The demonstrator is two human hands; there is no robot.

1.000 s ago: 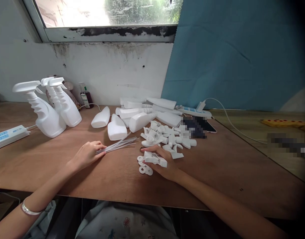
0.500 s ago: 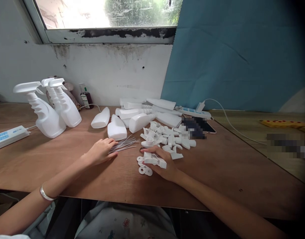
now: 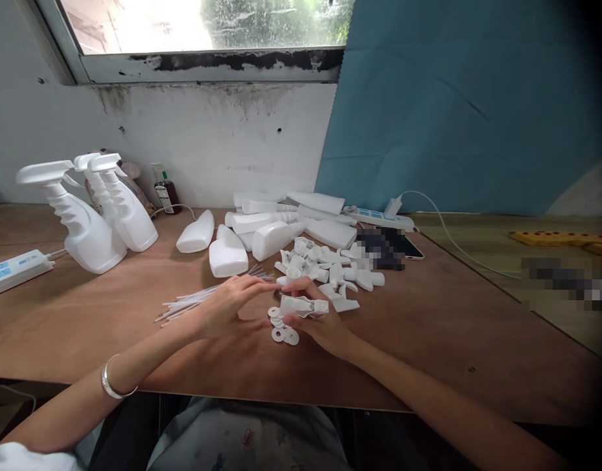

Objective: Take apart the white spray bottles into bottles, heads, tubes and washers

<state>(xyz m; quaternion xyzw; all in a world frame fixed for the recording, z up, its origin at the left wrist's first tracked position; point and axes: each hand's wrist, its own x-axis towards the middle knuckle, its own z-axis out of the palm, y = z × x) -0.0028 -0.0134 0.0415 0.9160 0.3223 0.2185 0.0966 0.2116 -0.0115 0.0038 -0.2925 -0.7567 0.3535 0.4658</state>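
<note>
My right hand (image 3: 325, 324) grips a white spray trigger head (image 3: 296, 306) lying on its side above the table. Reaching across from the left, my left hand (image 3: 225, 304) has its fingers stretched toward the trigger head, with the thumb apart below. I see nothing held in it. Thin white tubes (image 3: 186, 302) lie in a bundle behind and partly under the left hand. Flat white washers (image 3: 278, 335) rest on the table just below the trigger head. Beyond my right hand is a pile of loose trigger heads (image 3: 313, 258).
Several white bottles (image 3: 276, 240) lie along the wall. Assembled spray bottles (image 3: 97, 239) stand at the left beside a power strip (image 3: 16, 269). A small dark bottle (image 3: 167, 195) stands behind. At the right are a phone or tablet (image 3: 406, 243) and another power strip (image 3: 379, 218).
My left hand has moved right, off the far end of the tubes and up to the trigger head. My right hand has stayed nearly in place, turning the trigger head slightly.
</note>
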